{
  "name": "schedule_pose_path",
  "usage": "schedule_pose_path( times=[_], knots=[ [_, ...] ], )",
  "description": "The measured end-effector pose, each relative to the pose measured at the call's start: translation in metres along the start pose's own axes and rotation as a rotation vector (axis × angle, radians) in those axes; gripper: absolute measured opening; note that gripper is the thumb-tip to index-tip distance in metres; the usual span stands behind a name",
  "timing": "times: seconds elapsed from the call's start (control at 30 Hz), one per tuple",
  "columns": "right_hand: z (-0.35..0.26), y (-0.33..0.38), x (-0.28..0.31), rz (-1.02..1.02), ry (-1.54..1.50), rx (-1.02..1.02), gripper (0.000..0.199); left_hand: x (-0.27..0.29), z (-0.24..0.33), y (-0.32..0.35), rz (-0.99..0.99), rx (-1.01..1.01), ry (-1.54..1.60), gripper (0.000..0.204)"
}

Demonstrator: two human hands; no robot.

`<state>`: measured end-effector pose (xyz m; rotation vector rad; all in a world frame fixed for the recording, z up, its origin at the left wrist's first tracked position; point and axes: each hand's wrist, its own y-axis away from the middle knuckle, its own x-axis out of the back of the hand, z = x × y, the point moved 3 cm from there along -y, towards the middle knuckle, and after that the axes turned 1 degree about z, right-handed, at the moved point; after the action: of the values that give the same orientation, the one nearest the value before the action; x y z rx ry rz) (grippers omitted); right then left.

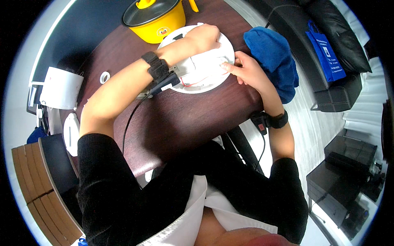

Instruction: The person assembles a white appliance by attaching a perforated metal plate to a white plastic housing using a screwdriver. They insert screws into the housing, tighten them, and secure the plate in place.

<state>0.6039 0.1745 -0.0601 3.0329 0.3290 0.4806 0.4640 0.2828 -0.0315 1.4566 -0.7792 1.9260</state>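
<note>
A round white plastic device lies on the dark wooden table, its inner side facing up, with a thin red wire and a small black part showing inside. Over its far right portion my left hand is closed, fingers curled down; what they grip, if anything, is hidden. At the right rim my right hand pinches the device, thumb on top and the other fingers bent beneath. Each wrist wears a black strap with a small black box and a cable. My left forearm covers part of the device.
Behind the device stands a yellow pot with a dark lid. A blue cloth lies at the table's right edge. On the left are a white cylindrical container, a small white ring and a white oval object.
</note>
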Motion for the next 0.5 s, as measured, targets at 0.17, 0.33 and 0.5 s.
schedule_pose_path(
  times=[0.17, 0.33, 0.5],
  knots=[
    [-0.001, 0.000, 0.000, 0.007, 0.006, -0.019, 0.045, 0.008, 0.012, -0.001, -0.107, 0.134, 0.008, 0.030],
    [-0.002, 0.000, -0.001, -0.010, 0.006, -0.036, 0.043, 0.042, -0.011, 0.015, 0.064, -0.017, 0.009, 0.022],
    [-0.001, 0.000, -0.001, 0.005, -0.022, -0.060, 0.046, 0.093, -0.068, 0.090, 0.040, 0.167, 0.020, 0.021]
  ],
)
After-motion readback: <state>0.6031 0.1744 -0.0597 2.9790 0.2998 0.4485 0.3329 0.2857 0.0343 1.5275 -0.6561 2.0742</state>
